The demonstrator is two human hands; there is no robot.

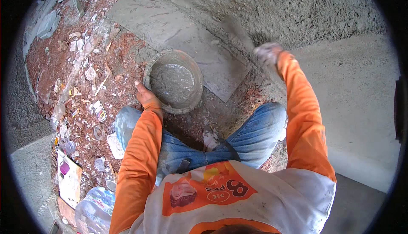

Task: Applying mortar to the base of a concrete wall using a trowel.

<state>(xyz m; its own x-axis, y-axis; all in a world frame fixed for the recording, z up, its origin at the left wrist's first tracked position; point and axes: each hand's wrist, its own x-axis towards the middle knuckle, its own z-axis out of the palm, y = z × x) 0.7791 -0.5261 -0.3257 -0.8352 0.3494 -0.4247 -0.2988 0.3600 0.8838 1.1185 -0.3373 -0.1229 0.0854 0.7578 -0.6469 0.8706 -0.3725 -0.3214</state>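
A round tub [199, 79] stands on the ground in front of my knees, with wet grey mortar [172, 81] inside. My left hand [146, 94] grips the tub's near left side, its thumb up along the outside by the rim. Out to the far right, my right hand [268, 53] is closed and smeared by motion, in what seems a mortar-stained glove. From it a blurred grey trowel [238, 33] reaches left, close to the foot of the rough wall. Its handle is hidden in the hand.
A mortar-stained board [178, 34] lies along the base of the rough plastered wall [310, 11]. A smoother wall band [352, 89] runs at right. Red soil [46, 70] with rubble and litter spreads left, beside a large clear plastic bottle [95, 210].
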